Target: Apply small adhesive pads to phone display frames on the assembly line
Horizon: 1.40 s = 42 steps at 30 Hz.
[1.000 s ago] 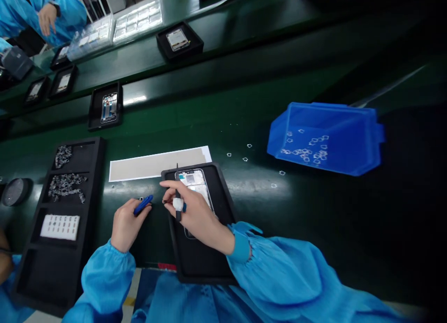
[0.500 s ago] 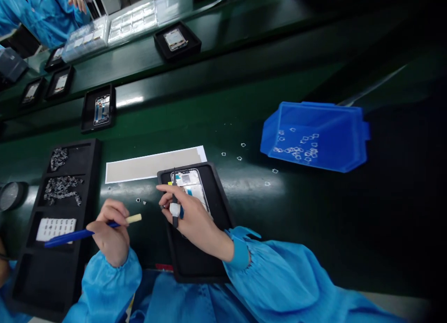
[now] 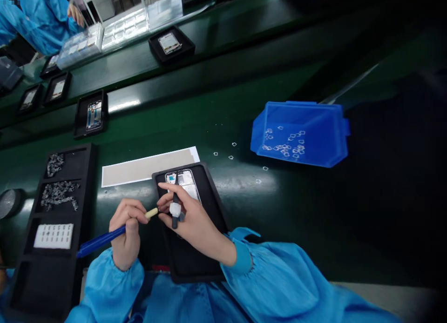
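My left hand (image 3: pixel 127 230) is closed around a blue pen-like tool (image 3: pixel 99 243), whose pale yellow tip points right and reaches the fingertips of my right hand (image 3: pixel 195 225). That right hand grips a dark slim tool with a white wrapping (image 3: pixel 175 209), held upright over a black tray (image 3: pixel 213 197). Inside the tray lies a phone frame (image 3: pixel 190 185), partly covered by the hand. Something tiny and dark may sit between the right thumb and finger, too small to name.
At left stands a black compartment tray (image 3: pixel 85 188) with small dark parts and a white card. A grey strip (image 3: pixel 146 168) lies behind the hands. A blue bin (image 3: pixel 321 137) with small rings is right. Trays with phone frames and another person are beyond.
My left hand has moved right, bringing the yellow tip up to my right fingertips. Small dark pieces seen on the table earlier are no longer visible. The whole view has shifted slightly.
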{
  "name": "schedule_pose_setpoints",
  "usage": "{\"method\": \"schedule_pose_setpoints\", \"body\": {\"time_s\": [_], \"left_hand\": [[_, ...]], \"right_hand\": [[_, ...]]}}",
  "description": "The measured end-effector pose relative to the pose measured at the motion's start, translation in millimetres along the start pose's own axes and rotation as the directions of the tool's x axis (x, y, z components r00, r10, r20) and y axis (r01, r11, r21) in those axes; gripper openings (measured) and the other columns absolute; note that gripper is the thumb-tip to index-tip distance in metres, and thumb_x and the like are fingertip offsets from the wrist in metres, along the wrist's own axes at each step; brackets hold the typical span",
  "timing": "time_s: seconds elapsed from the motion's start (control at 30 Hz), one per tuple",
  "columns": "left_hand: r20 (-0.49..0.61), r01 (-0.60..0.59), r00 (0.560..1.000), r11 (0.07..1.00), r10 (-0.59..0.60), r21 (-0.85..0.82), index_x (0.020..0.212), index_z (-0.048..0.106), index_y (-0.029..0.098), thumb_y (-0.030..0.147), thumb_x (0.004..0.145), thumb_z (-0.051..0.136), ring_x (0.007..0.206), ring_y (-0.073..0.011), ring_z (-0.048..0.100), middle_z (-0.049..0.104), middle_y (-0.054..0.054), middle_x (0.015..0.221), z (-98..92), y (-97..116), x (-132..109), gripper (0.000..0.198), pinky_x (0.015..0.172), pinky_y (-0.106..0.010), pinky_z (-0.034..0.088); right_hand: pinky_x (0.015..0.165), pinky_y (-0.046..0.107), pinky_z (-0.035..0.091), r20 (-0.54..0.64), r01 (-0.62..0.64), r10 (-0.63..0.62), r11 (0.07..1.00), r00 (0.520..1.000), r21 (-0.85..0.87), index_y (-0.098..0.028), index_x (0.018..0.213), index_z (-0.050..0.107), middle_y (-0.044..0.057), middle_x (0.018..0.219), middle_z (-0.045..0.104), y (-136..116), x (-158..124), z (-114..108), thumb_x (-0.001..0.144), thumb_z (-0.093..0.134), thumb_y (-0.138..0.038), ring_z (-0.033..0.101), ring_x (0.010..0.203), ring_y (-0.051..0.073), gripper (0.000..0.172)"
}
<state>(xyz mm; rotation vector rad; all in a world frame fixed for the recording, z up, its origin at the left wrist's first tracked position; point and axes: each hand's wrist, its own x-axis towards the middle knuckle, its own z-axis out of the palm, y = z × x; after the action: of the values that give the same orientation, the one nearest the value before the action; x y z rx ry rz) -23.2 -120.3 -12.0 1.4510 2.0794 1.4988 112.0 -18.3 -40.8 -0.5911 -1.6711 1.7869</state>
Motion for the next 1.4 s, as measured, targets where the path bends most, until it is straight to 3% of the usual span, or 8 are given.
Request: {"method": "schedule_pose_setpoints", "body": {"time_s": [0.13, 0.23, 0.37, 0.67, 0.87, 1.13, 1.23, 1.4], "left_hand": [[0.185, 0.003, 0.983, 1.000, -0.006, 0.018, 0.072, 0.059, 0.021, 0.042, 0.096, 0.048, 0.076, -0.0186, 0.060, 0.061, -0.005, 0.079, -12.2, 6.8, 7.0, 0.034, 0.069, -0.031, 0.050], [0.216, 0.082, 0.973, 0.997, -0.077, -0.013, 0.082, 0.059, 0.022, 0.030, 0.090, 0.061, 0.079, -0.0174, 0.064, 0.063, -0.004, 0.086, -13.2, 10.9, 7.7, 0.012, 0.070, -0.029, 0.053], [0.077, 0.161, 0.985, 0.983, -0.154, -0.093, 0.084, 0.054, 0.022, 0.024, 0.084, 0.070, 0.082, -0.0172, 0.070, 0.070, -0.002, 0.088, -5.0, 13.3, -0.7, 0.016, 0.073, -0.030, 0.058], [-0.207, 0.097, 0.970, 0.986, -0.124, -0.135, 0.086, 0.051, 0.022, 0.017, 0.076, 0.078, 0.082, -0.0180, 0.075, 0.074, 0.002, 0.083, 14.6, 20.1, -8.9, 0.030, 0.080, -0.034, 0.061], [-0.263, 0.099, 0.957, 0.990, -0.123, -0.103, 0.084, 0.050, 0.021, 0.016, 0.075, 0.077, 0.076, -0.0178, 0.075, 0.072, 0.003, 0.078, 23.8, 18.9, 0.6, 0.029, 0.072, -0.030, 0.062], [-0.258, -0.081, 0.965, 0.993, 0.057, -0.083, 0.084, 0.052, 0.018, 0.006, 0.070, 0.078, 0.073, -0.0185, 0.076, 0.075, 0.001, 0.078, 28.4, 16.8, 3.3, 0.032, 0.069, -0.030, 0.063], [-0.254, -0.025, 0.967, 0.994, -0.004, -0.109, 0.084, 0.052, 0.019, 0.009, 0.070, 0.080, 0.073, -0.0187, 0.076, 0.075, 0.002, 0.076, 29.2, 17.0, 4.4, 0.032, 0.068, -0.027, 0.063], [-0.140, 0.256, 0.941, 0.920, -0.307, -0.295, 0.092, 0.047, 0.021, 0.025, 0.075, 0.080, 0.062, -0.0178, 0.074, 0.077, 0.000, 0.078, 28.0, 13.4, 9.5, 0.037, 0.059, -0.024, 0.062]], "right_hand": [[0.079, 0.030, 0.056, -0.017, -0.093, 0.096, 0.987, 0.995, 0.134, -0.025, 0.119, 0.056, 0.000, 0.090, 0.069, -1.5, 1.5, -1.7, 0.078, 0.064, -0.012, 0.070, 0.081, 0.016, 0.043], [0.080, 0.030, 0.056, -0.088, -0.086, 0.100, 0.986, 0.991, 0.146, -0.024, 0.114, 0.057, 0.000, 0.088, 0.069, -2.3, 1.5, -1.9, 0.079, 0.065, -0.016, 0.070, 0.081, 0.016, 0.037], [0.080, 0.030, 0.056, -0.165, -0.040, 0.062, 0.990, 0.984, 0.136, -0.023, 0.112, 0.057, 0.000, 0.087, 0.070, -3.8, -0.7, -2.7, 0.080, 0.065, -0.018, 0.071, 0.082, 0.016, 0.034], [0.077, 0.029, 0.056, -0.267, 0.033, -0.030, 0.999, 0.963, 0.004, -0.023, 0.111, 0.056, -0.001, 0.081, 0.070, -12.8, -2.4, -3.8, 0.081, 0.061, -0.018, 0.069, 0.075, 0.016, 0.031], [0.074, 0.027, 0.056, -0.297, 0.076, -0.067, 0.997, 0.953, 0.020, -0.023, 0.117, 0.052, -0.001, 0.083, 0.068, -12.7, -3.4, -6.6, 0.081, 0.059, -0.017, 0.068, 0.075, 0.015, 0.038], [0.070, 0.026, 0.054, -0.311, 0.057, -0.051, 0.998, 0.949, 0.011, -0.023, 0.114, 0.055, -0.001, 0.082, 0.068, -12.0, -2.9, -10.3, 0.081, 0.060, -0.016, 0.067, 0.074, 0.015, 0.034], [0.072, 0.026, 0.053, -0.307, 0.066, -0.061, 0.998, 0.950, 0.003, -0.023, 0.113, 0.055, -0.003, 0.080, 0.067, -12.5, -2.5, -13.0, 0.080, 0.058, -0.014, 0.065, 0.071, 0.013, 0.034], [0.066, 0.023, 0.052, -0.277, 0.102, -0.088, 0.994, 0.957, 0.039, -0.024, 0.113, 0.053, -0.003, 0.081, 0.063, -13.5, -3.4, -18.3, 0.080, 0.056, -0.012, 0.062, 0.069, 0.012, 0.035]]}}
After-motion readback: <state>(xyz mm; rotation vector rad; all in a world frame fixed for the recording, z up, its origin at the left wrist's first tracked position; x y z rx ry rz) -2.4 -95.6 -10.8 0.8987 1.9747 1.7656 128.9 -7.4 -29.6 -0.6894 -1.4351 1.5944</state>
